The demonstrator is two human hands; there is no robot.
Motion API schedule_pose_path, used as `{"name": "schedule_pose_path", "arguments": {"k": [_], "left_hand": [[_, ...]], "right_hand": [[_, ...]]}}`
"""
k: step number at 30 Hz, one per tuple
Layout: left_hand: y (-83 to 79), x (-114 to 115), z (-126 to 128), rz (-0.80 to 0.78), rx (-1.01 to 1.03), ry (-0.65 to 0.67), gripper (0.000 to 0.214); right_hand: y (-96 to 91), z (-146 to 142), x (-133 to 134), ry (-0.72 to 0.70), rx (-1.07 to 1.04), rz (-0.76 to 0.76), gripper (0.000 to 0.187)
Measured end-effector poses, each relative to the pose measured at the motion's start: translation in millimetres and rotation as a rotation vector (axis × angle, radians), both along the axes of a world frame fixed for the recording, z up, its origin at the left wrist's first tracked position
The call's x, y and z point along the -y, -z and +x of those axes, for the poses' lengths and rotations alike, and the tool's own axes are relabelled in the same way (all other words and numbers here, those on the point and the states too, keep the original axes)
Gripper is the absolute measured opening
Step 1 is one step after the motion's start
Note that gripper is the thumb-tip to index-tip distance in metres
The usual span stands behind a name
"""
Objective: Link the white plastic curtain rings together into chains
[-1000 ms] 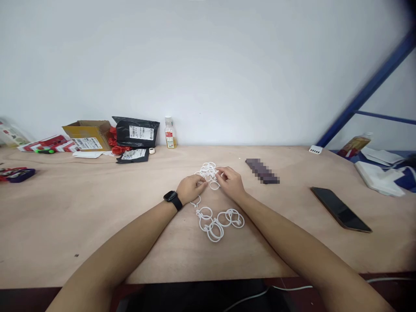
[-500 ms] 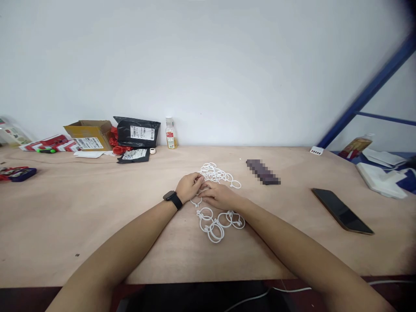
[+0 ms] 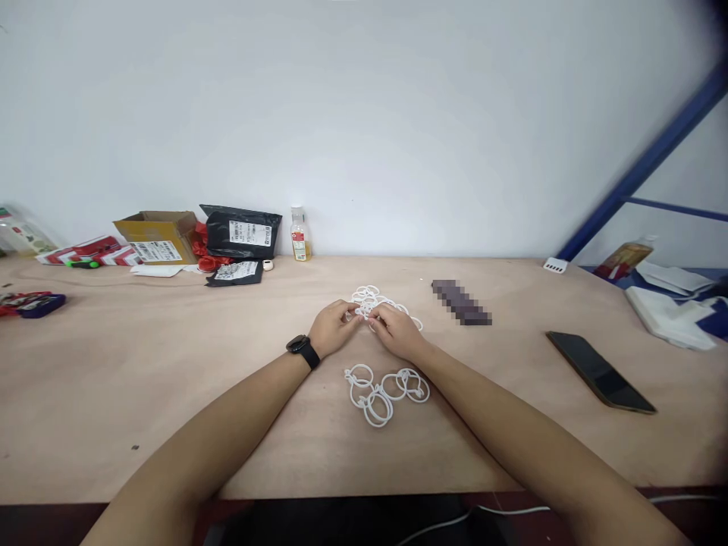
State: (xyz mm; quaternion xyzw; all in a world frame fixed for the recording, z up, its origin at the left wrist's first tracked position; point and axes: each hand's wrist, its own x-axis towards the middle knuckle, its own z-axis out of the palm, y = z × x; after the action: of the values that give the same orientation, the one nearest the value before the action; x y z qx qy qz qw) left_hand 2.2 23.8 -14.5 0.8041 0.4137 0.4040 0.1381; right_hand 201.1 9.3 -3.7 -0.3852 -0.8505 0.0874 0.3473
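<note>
My left hand [image 3: 334, 324], with a black watch [image 3: 302, 350] on the wrist, and my right hand [image 3: 398, 329] meet at a pile of white plastic rings [image 3: 369, 298] in the middle of the wooden table [image 3: 171, 394]. Both hands are closed in a pinch on rings at the near edge of that pile. A chain of linked white rings [image 3: 382, 387] lies on the table just in front of my hands, between my forearms.
A black phone [image 3: 599, 371] lies to the right, a dark pixelated block [image 3: 460, 302] behind my right hand. At the back left stand a cardboard box [image 3: 153, 236], black mailer bags [image 3: 242, 230] and a small bottle [image 3: 297, 233]. Blue shelving [image 3: 642, 163] rises at right.
My right hand moved down to the left hand, then back up to the pile. The ring that hung below my left hand is no longer lying there.
</note>
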Motion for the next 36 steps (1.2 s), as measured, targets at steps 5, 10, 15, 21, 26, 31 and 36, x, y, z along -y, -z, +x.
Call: {"name": "schedule_pose_path", "arguments": {"k": [5, 10, 15, 21, 26, 31, 36], "left_hand": [[2.7, -3.4, -3.1, 0.027, 0.049, 0.036, 0.019], [-4.3, -1.1, -6.3, 0.069, 0.048, 0.090, 0.015], [-9.5, 2.4, -5.7, 0.090, 0.027, 0.085, 0.016], [0.4, -5.2, -6.2, 0.026, 0.053, -0.119, 0.019], [4.8, -9.8, -8.8, -0.150, -0.047, -0.190, 0.021], [1.7, -6.6, -6.1, -0.172, -0.107, -0.171, 0.027], [-6.5, 1.2, -3.9, -0.125, -0.011, -0.040, 0.029]], "right_hand": [[0.4, 1.0, -0.1, -0.059, 0.028, 0.007, 0.013], [2.0, -0.8, -0.6, -0.100, 0.069, 0.030, 0.014], [-0.4, -3.1, 0.7, -0.092, 0.074, 0.050, 0.016], [-8.7, -1.1, 10.6, -0.068, -0.057, 0.131, 0.013], [-9.6, -9.3, 23.2, -0.358, 0.148, -0.022, 0.019], [-3.6, -17.2, 22.4, -0.358, 0.241, -0.123, 0.012], [0.1, -12.2, 11.8, -0.133, 0.130, -0.089, 0.008]]}}
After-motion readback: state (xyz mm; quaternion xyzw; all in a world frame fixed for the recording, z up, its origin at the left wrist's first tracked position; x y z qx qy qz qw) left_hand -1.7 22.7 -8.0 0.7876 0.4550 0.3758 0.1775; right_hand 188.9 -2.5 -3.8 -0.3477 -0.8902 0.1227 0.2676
